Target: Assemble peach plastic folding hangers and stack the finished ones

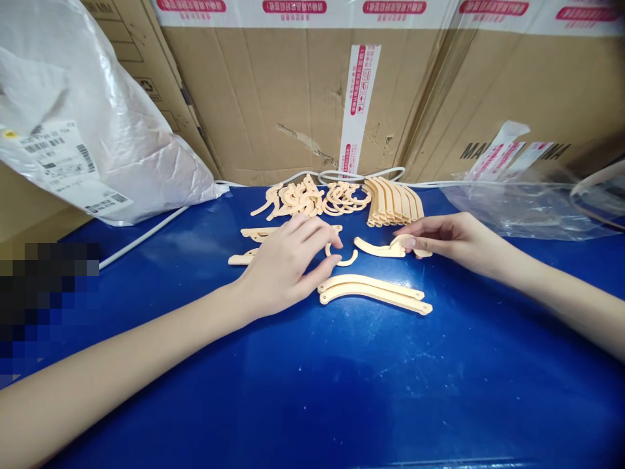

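Observation:
My right hand (444, 238) pinches a cream plastic hanger piece (378, 248) between thumb and fingers; its curved end points left, low over the blue table. Opposite it, my left hand (297, 260) hovers palm down with thumb and index finger apart. Just by those fingertips lies a cream hook (348, 260), partly behind them; whether they touch it I cannot tell. Two long curved hanger arms (374, 290) lie side by side nearer to me. Flat cream pieces (239, 258) stick out from behind my left hand.
Behind the hands lie a pile of small curved pieces (297, 197), a group of hooks (344, 198) and a row of stacked hanger arms (393, 200). Cardboard boxes (283, 98) back the table (342, 391). A white plastic parcel (112, 124), a cable (146, 236) and clear film (517, 205) are around.

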A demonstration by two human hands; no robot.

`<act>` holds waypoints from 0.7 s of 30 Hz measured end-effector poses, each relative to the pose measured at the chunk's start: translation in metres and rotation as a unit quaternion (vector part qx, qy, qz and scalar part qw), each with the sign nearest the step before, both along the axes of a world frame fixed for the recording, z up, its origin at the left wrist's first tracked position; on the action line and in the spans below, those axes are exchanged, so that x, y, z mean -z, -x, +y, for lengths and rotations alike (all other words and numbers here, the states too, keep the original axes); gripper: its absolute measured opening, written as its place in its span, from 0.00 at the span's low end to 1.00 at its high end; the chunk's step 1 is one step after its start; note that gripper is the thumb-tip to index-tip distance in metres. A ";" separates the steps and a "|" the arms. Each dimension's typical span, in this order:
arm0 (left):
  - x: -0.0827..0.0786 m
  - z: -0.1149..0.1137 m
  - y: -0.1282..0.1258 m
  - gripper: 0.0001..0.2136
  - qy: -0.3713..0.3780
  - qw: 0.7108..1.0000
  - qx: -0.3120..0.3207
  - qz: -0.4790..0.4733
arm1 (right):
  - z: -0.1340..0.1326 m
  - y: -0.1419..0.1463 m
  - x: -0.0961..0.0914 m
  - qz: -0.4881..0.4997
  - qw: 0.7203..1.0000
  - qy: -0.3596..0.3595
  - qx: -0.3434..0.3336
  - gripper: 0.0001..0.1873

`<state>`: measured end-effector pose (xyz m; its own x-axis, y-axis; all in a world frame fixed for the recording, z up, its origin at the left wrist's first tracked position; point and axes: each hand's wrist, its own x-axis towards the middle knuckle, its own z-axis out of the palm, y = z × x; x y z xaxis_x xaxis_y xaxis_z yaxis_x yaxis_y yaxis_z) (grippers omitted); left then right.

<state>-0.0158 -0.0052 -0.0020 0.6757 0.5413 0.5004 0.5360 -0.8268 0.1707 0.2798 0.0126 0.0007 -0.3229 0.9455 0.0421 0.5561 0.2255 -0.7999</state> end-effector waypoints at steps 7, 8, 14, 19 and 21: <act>0.002 0.000 -0.001 0.13 0.010 0.998 0.050 0.046 | -0.006 0.002 0.006 -0.002 0.999 -0.048 0.012 0.20; 0.003 0.000 -0.001 0.13 0.006 0.998 0.048 0.048 | -0.006 0.002 0.007 -0.005 0.998 -0.054 0.010 0.20; 0.006 0.003 0.002 0.11 -0.011 0.998 0.018 0.064 | -0.004 0.001 0.012 -0.042 0.991 -0.125 -0.003 0.18; 0.008 0.007 0.002 0.09 -0.026 0.997 0.010 0.076 | -0.003 0.001 0.014 -0.072 0.986 -0.151 -0.011 0.19; 0.008 0.007 0.002 0.09 -0.027 0.996 0.007 0.080 | -0.002 0.001 0.014 -0.075 0.986 -0.149 -0.012 0.19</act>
